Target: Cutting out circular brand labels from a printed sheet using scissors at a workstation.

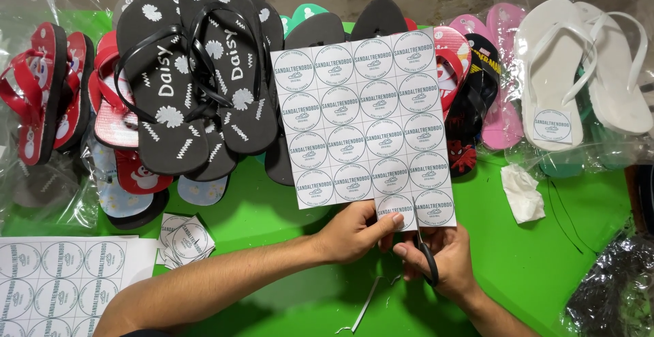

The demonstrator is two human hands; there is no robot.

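My left hand (354, 231) pinches the bottom edge of a white sheet of round printed labels (364, 122), holding it upright above the green table (531, 255). My right hand (446, 255) grips black-handled scissors (426, 255), whose blades meet the sheet's lower edge between two labels in the bottom row. Thin paper strips (368, 303) lie on the table under my hands.
Black flip-flops with white flower prints (197, 71), red ones (41, 92), pink ones and white ones (579, 71) line the table's far side, some in clear bags. A small pile of cut square labels (184, 241) and another label sheet (54, 286) lie at the left. A crumpled tissue (523, 192) lies at the right.
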